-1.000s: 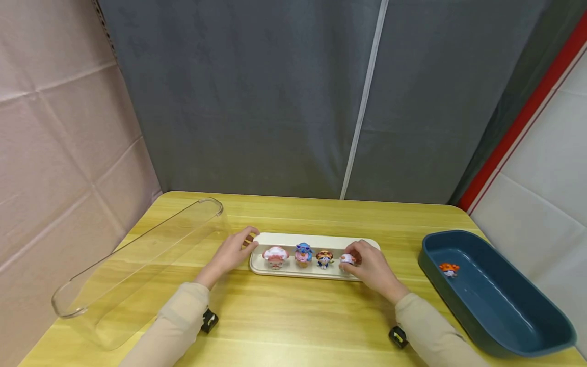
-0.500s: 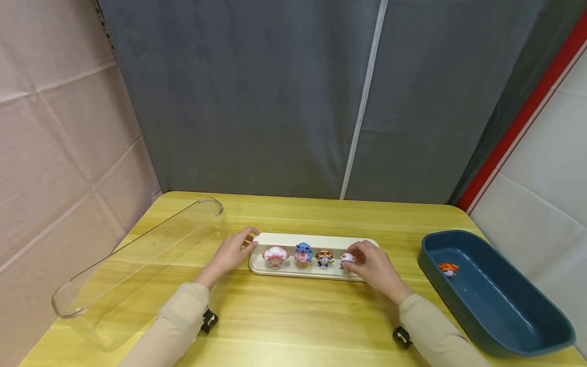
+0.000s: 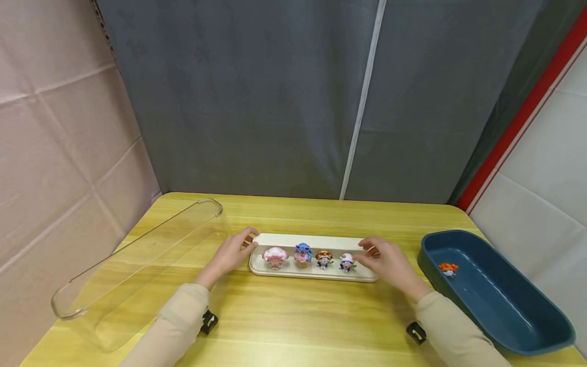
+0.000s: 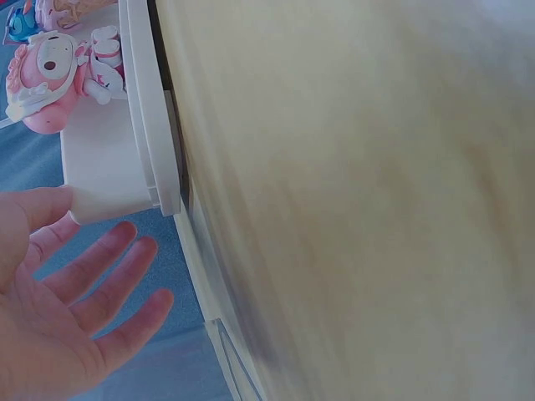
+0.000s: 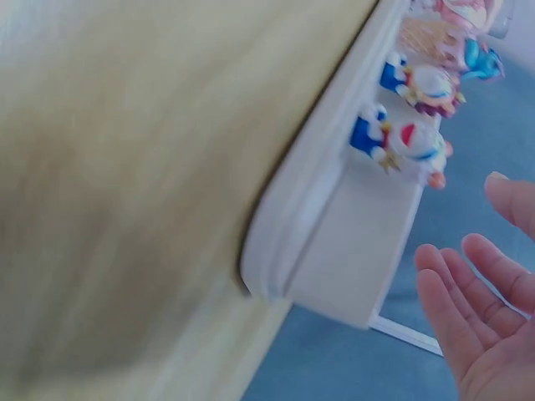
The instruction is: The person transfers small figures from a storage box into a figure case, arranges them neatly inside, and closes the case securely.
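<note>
A long white tray [image 3: 279,237] lies on the wooden table and carries a row of small toy figures: a pink one [image 3: 275,256], a blue-capped one [image 3: 302,254], a dark-hatted one [image 3: 324,258] and a white-and-blue one [image 3: 346,262]. My left hand [image 3: 231,254] rests with straight fingers against the tray's left end [image 4: 113,200], beside the pink figure [image 4: 52,75]. My right hand [image 3: 387,261] hovers open at the tray's right end [image 5: 351,276], fingers spread and holding nothing, just right of the white-and-blue figure [image 5: 414,144].
A clear plastic lid [image 3: 137,265] lies slantwise at the table's left. A dark blue tub [image 3: 541,326] at the right holds one small orange figure [image 3: 448,268]. A grey curtain hangs behind the table.
My right hand has let go of the white-and-blue figure, which now stands on the tray, and has drawn back to the right with its fingers spread. The left hand has stayed put.
</note>
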{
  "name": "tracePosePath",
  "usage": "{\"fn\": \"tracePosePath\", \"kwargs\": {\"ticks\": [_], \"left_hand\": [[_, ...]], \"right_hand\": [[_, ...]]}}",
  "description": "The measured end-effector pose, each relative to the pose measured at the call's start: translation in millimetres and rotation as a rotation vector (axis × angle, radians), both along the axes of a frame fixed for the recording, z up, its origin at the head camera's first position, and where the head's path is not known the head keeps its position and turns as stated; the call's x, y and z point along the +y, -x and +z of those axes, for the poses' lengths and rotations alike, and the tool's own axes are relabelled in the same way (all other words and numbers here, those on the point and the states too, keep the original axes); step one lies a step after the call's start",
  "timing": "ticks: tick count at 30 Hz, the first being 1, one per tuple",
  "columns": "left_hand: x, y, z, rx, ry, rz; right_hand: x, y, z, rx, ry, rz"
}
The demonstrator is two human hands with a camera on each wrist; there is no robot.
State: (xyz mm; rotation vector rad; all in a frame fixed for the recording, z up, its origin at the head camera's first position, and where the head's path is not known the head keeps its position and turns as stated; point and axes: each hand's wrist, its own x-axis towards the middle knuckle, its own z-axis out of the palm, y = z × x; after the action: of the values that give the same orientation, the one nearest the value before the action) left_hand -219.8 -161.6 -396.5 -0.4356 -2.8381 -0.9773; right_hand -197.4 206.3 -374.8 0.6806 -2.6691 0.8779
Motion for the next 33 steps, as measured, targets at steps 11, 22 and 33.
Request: {"fn": "tracePosePath", "kwargs": {"ticks": [11, 22, 33], "left_hand": [[0.0, -0.4, 0.3, 0.000, -0.005, 0.000], [-0.3, 0.0, -0.8, -0.010, -0.003, 0.003], [0.2, -0.7, -0.1, -0.011, -0.001, 0.001]], "right_hand": [[25.9, -4.6, 38.2, 0.015, -0.068, -0.056], [62.7, -8.5, 56.2, 0.074, -0.091, -0.100], [104.0, -15.6, 65.8, 0.028, -0.117, -0.174]]}}
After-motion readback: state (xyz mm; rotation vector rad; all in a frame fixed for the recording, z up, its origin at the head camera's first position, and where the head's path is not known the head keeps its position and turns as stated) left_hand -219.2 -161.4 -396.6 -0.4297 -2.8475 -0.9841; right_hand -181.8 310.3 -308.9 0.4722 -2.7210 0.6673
